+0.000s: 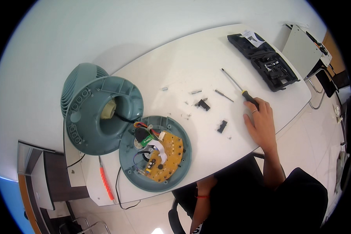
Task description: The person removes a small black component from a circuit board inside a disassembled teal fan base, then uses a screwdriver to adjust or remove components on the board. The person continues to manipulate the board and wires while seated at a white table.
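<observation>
the screwdriver [243, 93] is long and straight, with a thin shiny metal rod, a yellow ring and a fat black handle. it is set on the right side of the white table [175, 62], with its tip pointed away from the person.

the end of the handle is met by the fingers of the right hand [261, 121]. the fingers are bent a little and the thumb is spread well apart from them — whether the handle is gripped or just touched cannot be told. a ring is worn on one finger. the left hand is hidden, so the state of its fingers cannot be told; only the left forearm [202, 202] is seen, with a red band.

near the rod, a thin metal bit [224, 95] is laid on the smooth table top. two small black parts [203, 104] are placed nearer the middle, well apart. a flat yellow-brown circuit board [171, 156], dotted with little bumps, is held in a round, blue-green plastic base [130, 163]. bright wires are joined to it. beside it, a bigger hollow shell [85, 128] is seen — ridged at the back.
</observation>
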### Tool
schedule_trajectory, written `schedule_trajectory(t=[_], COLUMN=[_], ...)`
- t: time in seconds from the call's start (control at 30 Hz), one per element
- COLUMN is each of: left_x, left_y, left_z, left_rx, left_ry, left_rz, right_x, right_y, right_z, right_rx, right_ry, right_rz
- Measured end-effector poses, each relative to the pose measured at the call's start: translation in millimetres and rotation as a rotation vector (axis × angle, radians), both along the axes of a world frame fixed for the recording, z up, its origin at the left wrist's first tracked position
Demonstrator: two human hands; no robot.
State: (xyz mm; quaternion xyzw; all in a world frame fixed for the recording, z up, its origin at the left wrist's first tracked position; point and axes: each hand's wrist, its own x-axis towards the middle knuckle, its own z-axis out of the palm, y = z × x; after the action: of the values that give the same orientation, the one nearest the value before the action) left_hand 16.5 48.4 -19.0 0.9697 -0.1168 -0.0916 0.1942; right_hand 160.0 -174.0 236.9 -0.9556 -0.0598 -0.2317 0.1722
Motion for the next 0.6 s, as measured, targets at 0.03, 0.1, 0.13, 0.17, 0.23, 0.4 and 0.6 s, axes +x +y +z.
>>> schedule_trajectory(t=[0.03,0.1,0.13,0.17,0.23,0.4,0.6], left_x=[0.2,0.9,1.4,1.4,1.6,2.0,1.1], left_y=[-0.1,-1.3,-1.5,-1.2,-0.6,-0.9,-0.8], left_z=[0.9,5.3,5.6,5.4,4.7,5.2,4.1], left_rx=[-0.002,-0.006,-0.012,-0.016,-0.022,-0.031,-0.044], left_ry=[0.008,0.024,0.039,0.055,0.063,0.039,0.005], left_rz=[0.008,0.021,0.023,0.026,0.029,0.035,0.036], right_x=[0.0,0.1,-0.1,-0.2,-0.1,-0.3,0.0], right_y=[0.2,-0.2,-0.1,0.5,0.8,-0.2,0.9], right_z=[-0.2,-0.4,0.1,1.0,1.1,1.1,0.9], right_rx=[-0.001,-0.004,-0.004,-0.003,-0.002,-0.007,-0.010], right_ry=[-0.001,-0.004,-0.003,-0.002,-0.005,-0.014,-0.011], right_rz=[0.000,-0.001,-0.001,0.001,0.004,0.004,0.001])
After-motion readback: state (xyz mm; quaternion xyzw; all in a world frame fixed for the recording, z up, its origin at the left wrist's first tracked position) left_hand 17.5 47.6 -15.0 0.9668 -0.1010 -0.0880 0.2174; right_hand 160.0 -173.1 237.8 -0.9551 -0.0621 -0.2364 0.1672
